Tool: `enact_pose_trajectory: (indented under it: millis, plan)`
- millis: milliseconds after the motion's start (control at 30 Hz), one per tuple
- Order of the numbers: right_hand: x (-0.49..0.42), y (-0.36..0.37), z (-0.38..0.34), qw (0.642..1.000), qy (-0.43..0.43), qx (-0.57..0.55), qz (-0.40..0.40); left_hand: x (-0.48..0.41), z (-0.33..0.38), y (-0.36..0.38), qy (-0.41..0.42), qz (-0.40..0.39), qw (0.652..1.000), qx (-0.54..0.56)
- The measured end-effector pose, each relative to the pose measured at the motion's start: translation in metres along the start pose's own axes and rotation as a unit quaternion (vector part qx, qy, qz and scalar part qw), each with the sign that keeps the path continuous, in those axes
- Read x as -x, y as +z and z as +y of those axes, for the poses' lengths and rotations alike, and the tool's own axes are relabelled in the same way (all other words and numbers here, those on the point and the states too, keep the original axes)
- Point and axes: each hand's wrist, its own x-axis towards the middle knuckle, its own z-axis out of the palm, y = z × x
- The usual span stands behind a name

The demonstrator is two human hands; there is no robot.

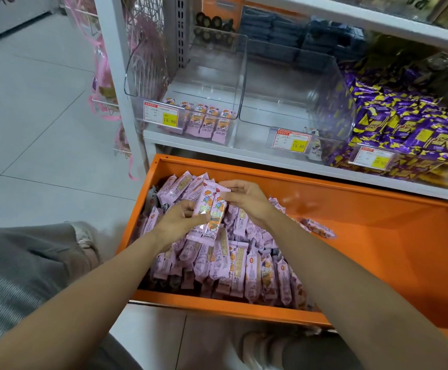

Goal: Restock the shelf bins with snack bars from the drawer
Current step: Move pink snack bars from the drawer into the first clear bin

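Nearest me, the orange drawer holds a deep heap of pink snack bars. Just above the heap, my left hand and right hand both grip a small bundle of bars. Beyond, the left shelf bin holds only a front row, and the middle bin is almost bare. I judge the restocking barely begun.

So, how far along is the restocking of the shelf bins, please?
Early days. The left bin holds only a front row of pink bars; the middle bin looks nearly empty. The left hand and right hand grip a bundle of bars above the drawer, heaped with more.
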Motion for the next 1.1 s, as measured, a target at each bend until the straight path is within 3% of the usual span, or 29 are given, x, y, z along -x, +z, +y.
enact_pose_trajectory:
  millis: [400,867,1100]
  plan:
    - [-0.002,-0.009,-0.019,0.999,0.006,0.037,-0.004,-0.009,0.01,0.011,0.018,0.023,1.0,0.012]
    - [-0.015,0.006,-0.052,0.995,0.016,0.086,-0.053,-0.009,0.029,-0.017,0.083,-0.039,0.996,0.01]
    - [-0.027,0.014,-0.075,0.997,-0.012,0.064,-0.049,-0.013,0.043,-0.033,0.116,-0.001,0.993,-0.009]
